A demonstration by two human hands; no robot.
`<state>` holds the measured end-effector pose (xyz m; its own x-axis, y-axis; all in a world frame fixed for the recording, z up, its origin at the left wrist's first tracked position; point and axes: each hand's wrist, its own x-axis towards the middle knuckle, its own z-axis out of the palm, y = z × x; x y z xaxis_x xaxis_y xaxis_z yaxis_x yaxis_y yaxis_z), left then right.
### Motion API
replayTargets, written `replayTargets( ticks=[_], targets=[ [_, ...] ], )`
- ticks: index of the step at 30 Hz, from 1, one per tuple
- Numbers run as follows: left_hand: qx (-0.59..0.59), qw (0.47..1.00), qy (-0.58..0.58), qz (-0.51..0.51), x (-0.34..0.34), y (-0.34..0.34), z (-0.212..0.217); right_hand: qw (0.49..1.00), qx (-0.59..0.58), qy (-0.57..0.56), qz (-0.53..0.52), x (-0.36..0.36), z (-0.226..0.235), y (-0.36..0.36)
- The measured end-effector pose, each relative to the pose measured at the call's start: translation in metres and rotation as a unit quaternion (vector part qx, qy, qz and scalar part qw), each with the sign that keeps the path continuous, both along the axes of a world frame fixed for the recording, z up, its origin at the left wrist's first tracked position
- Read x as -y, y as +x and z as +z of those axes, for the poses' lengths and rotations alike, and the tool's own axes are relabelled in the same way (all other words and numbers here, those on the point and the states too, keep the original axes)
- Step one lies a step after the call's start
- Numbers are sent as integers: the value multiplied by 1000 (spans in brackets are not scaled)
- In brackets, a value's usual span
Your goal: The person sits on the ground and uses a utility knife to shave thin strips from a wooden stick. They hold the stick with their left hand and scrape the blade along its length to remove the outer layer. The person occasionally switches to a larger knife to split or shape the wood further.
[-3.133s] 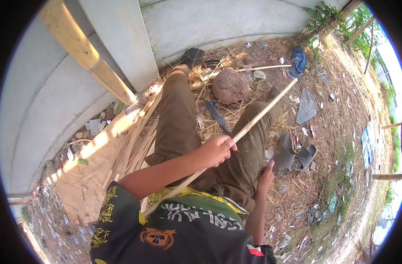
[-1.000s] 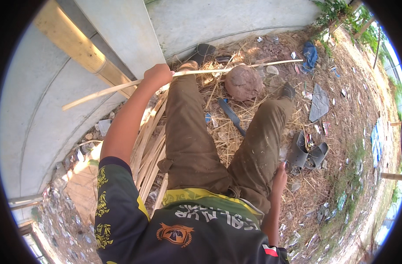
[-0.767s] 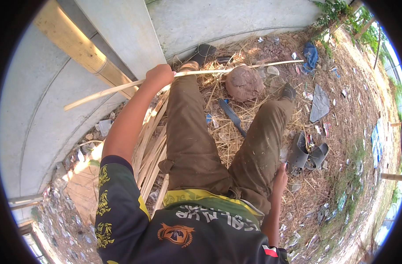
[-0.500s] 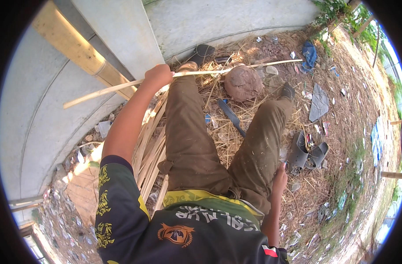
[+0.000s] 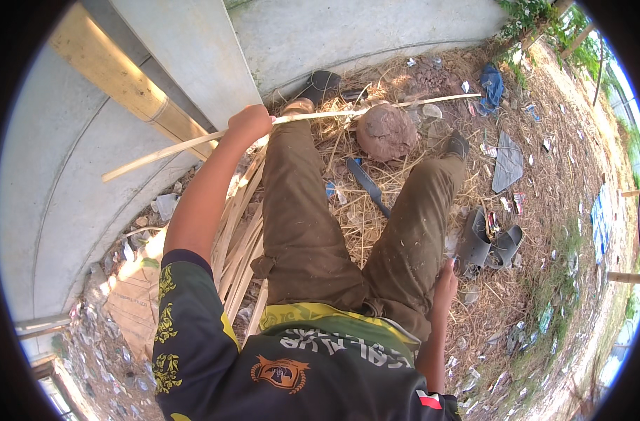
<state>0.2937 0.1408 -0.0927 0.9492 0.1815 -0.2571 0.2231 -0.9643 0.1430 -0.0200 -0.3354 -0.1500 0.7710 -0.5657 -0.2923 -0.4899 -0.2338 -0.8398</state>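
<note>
My left hand point(image 5: 250, 123) is closed around a long pale bamboo strip point(image 5: 158, 152), gripping it beyond my left knee. The strip slants from the wall side on the left across to the far right, passing over or against a round reddish rock point(image 5: 388, 132). Beside my right thigh, my right hand point(image 5: 445, 282) hangs low with its fingers curled; what they hold, if anything, is too small to make out. Between my legs a dark, blade-shaped thing point(image 5: 368, 186) lies on the straw.
More split bamboo strips point(image 5: 244, 245) lie left of my legs. A thick bamboo pole point(image 5: 116, 67) leans by the concrete wall point(image 5: 376, 28). Grey clogs point(image 5: 475, 238) stand at the right, near a blue cloth point(image 5: 492, 88). Flattened cardboard point(image 5: 132, 312) and scattered litter cover the ground.
The left end of the bamboo strip has dipped slightly, and my left hand has shifted a little with it. My right hand stays in about the same place.
</note>
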Motion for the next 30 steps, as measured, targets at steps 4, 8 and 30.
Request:
replayTargets(
  ticks=[4,8,30],
  targets=[
    [-2,1000,8,3,2,1,-2,1000,-6,10,-12,-1,2,0],
    [-15,1000,1,2,-3,3,-3,1000,-3,3,-12,-2,4,2],
    [-47,820,-557,-122,151,-180,54,949,129,-187,217,-33,123,44]
  ],
)
